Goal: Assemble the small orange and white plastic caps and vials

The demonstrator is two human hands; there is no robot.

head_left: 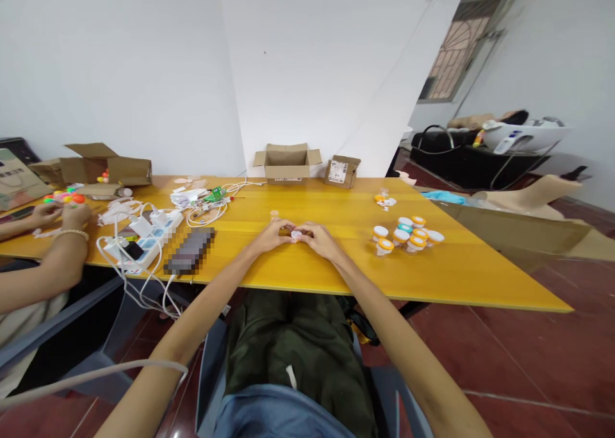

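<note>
Near the table's front middle, my left hand (pixel 277 235) and my right hand (pixel 314 237) meet around a small whitish round piece (pixel 296 235). The fingers of both hands are closed on it from either side, and its details are too small to make out. A small pale piece (pixel 274 214) lies on the table just beyond my left hand. To the right stands a group of several small clear containers with white, orange and teal lids (pixel 401 235). Farther back on the right are a few small orange and clear pieces (pixel 383 199).
An open cardboard box (pixel 287 171) and a smaller box (pixel 342 171) stand by the wall. Left of my hands are a dark phone (pixel 191 251), a power strip (pixel 161 236) with cables, and a green circuit board (pixel 215 194). Another person's hands (pixel 72 215) work at the far left.
</note>
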